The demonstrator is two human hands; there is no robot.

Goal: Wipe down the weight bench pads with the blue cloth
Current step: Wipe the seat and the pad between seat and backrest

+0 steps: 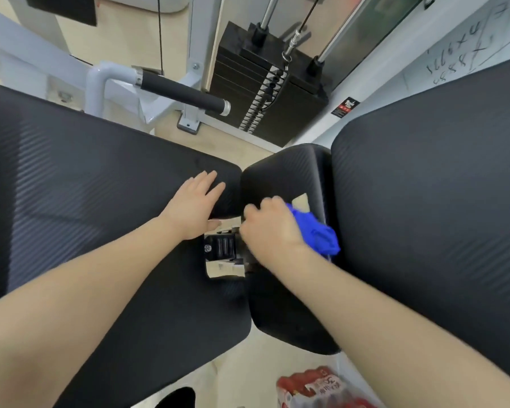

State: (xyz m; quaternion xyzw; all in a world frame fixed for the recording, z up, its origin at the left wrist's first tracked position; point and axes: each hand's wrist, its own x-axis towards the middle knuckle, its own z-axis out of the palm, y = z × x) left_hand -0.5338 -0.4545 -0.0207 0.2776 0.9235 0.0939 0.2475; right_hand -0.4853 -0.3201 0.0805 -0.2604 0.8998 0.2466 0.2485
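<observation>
A long black ribbed seat pad (86, 178) fills the left of the view. A narrower black middle pad (280, 304) lies beside it, and a large black back pad (424, 201) rises on the right. My left hand (196, 204) rests flat on the right end of the seat pad, fingers spread. My right hand (270, 231) is closed on a bunched blue cloth (317, 234) and presses it against the middle pad near the seam with the back pad. Between my hands a gap shows a metal hinge bracket (221, 245).
A black weight stack (265, 89) with chrome guide rods and a cable stands behind the pads. A grey frame with a black foam handle (183, 94) sits at the back left. A red and white package (321, 390) lies on the pale floor below.
</observation>
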